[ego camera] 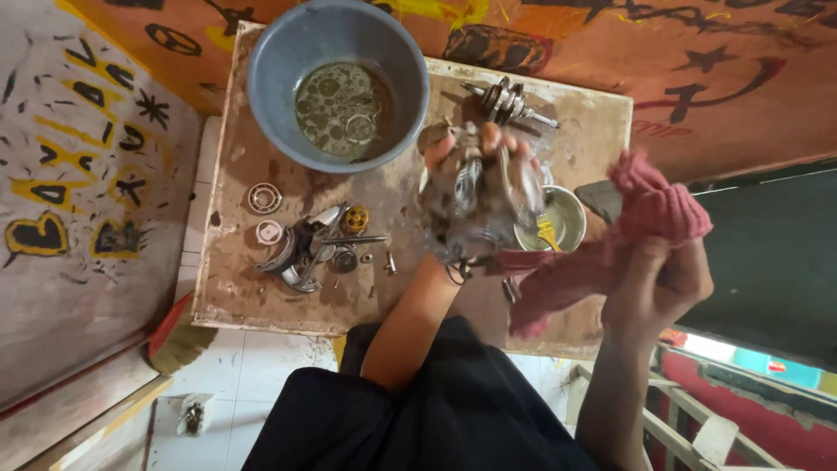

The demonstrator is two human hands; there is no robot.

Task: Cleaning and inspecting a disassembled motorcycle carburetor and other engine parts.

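My left hand grips a greasy grey metal engine casing and holds it up over the wooden table. To the right of it, my right hand clutches a pink-red rag, whose tail hangs down toward the casing. Behind the casing, a small steel bowl holding a yellow brush sits on the table.
A blue-grey basin of dirty liquid with rings in it stands at the table's back. A crankshaft lies at the back right. Bearings, a brass gear and several small metal parts lie at the left. White floor tiles show below.
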